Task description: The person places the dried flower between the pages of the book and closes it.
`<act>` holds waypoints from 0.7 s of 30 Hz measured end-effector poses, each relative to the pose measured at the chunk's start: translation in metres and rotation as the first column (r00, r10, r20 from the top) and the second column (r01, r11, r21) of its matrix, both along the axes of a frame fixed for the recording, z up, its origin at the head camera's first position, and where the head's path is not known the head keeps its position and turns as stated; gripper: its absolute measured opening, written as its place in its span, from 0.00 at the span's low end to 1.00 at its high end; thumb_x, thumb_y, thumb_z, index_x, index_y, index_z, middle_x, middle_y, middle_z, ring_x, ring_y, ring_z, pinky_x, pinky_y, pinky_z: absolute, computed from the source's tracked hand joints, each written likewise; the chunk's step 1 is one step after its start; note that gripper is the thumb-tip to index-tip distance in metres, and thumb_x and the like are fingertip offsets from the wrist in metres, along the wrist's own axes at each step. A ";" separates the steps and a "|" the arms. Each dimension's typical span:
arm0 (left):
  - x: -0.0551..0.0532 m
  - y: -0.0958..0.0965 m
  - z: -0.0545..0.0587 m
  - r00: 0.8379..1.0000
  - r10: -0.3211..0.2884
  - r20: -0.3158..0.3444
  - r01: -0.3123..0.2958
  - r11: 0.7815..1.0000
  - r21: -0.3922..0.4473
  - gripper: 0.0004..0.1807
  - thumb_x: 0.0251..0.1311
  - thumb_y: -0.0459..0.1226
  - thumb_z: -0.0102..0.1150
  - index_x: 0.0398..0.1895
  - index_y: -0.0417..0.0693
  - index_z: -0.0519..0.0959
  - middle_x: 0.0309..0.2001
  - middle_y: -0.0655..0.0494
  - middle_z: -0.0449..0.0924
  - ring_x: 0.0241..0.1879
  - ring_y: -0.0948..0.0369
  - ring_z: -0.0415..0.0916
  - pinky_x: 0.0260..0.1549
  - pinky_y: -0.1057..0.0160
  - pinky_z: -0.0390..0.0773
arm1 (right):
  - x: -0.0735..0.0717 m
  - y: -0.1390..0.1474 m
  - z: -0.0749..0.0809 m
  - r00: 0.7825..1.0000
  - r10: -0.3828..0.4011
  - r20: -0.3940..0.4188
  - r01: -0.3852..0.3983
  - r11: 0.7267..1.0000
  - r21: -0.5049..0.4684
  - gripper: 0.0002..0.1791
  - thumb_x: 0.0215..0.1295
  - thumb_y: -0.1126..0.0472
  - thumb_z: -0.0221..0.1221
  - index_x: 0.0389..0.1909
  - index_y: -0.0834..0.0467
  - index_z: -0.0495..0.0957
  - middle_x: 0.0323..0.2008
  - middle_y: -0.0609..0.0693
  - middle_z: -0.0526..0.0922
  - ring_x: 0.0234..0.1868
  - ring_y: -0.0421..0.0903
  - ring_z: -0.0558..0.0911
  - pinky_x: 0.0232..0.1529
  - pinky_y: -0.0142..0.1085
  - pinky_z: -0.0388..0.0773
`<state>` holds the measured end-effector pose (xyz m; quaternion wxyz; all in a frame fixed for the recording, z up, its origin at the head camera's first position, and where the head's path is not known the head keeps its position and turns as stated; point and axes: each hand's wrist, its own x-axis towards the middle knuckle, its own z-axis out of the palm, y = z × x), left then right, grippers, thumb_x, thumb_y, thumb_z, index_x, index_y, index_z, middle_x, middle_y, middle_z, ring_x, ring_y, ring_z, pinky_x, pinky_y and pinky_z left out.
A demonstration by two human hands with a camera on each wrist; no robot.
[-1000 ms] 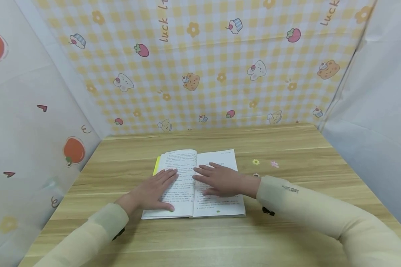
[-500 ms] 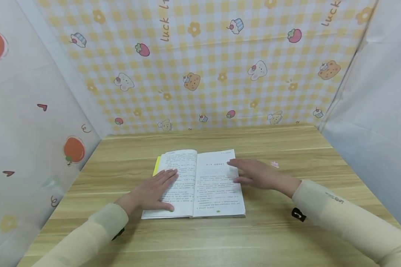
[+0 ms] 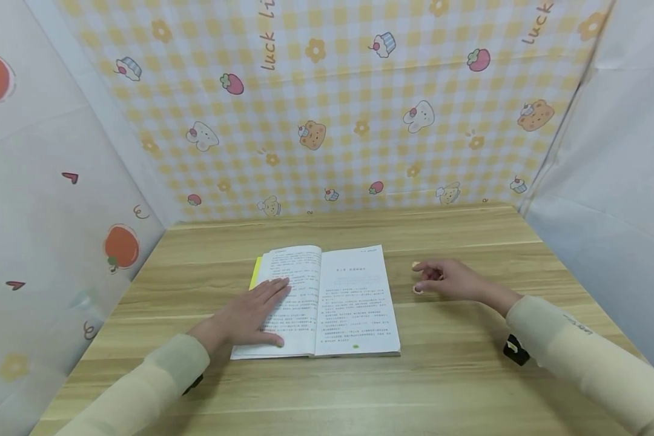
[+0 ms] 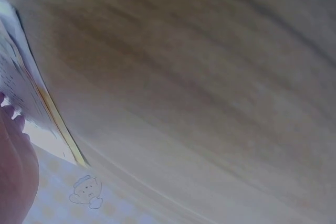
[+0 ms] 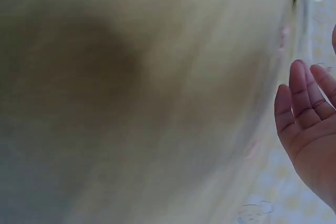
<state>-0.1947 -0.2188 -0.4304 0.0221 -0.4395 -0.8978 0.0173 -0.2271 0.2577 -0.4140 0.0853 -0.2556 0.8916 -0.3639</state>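
An open book (image 3: 354,315) with printed pages lies on the wooden table. My left hand (image 3: 247,315) rests flat on its left page, fingers spread and thumb apart; the left wrist view catches only part of this hand (image 4: 16,166) at the page edge. To the right of the book, my right hand (image 3: 449,278) is low over small flower-shaped pieces, its fingers loosely bent. One pale piece (image 3: 415,265) peeks out by the fingertips and another (image 3: 417,290) sits under the thumb, both mostly covered. In the right wrist view this hand (image 5: 310,124) has extended, slightly curved fingers.
A yellow strip of the book's cover (image 3: 255,272) sticks out at its left side. Behind the wooden table (image 3: 327,393) hangs a yellow checked cloth (image 3: 338,91) with cartoon prints. White sheets (image 3: 621,151) close off both sides.
My right hand has left the right page and moved right to the small flower pieces, hiding the pink one. The left hand has stayed on the left page.
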 end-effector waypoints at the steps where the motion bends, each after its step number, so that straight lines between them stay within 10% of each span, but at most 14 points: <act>1: 0.000 0.000 0.000 1.000 0.002 0.004 -0.002 1.000 -0.002 0.59 0.55 0.73 0.45 0.75 0.35 0.51 0.75 0.44 0.48 0.74 0.50 0.46 0.70 0.52 0.51 | 0.000 0.002 -0.002 1.000 -0.013 0.021 0.013 1.000 -0.003 0.26 0.61 0.56 0.67 0.53 0.71 0.77 0.32 0.45 0.82 0.33 0.42 0.79 0.36 0.33 0.78; 8: 0.000 0.001 0.001 0.999 0.024 0.032 -0.023 0.999 -0.025 0.59 0.56 0.73 0.43 0.75 0.37 0.49 0.76 0.45 0.45 0.74 0.51 0.43 0.71 0.54 0.47 | 0.002 0.008 -0.014 0.991 -0.069 0.114 0.074 0.997 -0.037 0.22 0.61 0.57 0.67 0.51 0.68 0.79 0.30 0.47 0.80 0.31 0.44 0.74 0.29 0.31 0.74; 21: 0.002 0.001 0.001 0.998 0.041 0.040 -0.041 0.999 -0.009 0.58 0.55 0.74 0.42 0.75 0.38 0.51 0.76 0.45 0.46 0.74 0.51 0.44 0.70 0.52 0.51 | 0.002 0.001 -0.029 0.988 -0.143 0.051 0.145 0.989 -0.033 0.14 0.58 0.62 0.68 0.44 0.63 0.83 0.26 0.45 0.78 0.28 0.42 0.73 0.28 0.31 0.72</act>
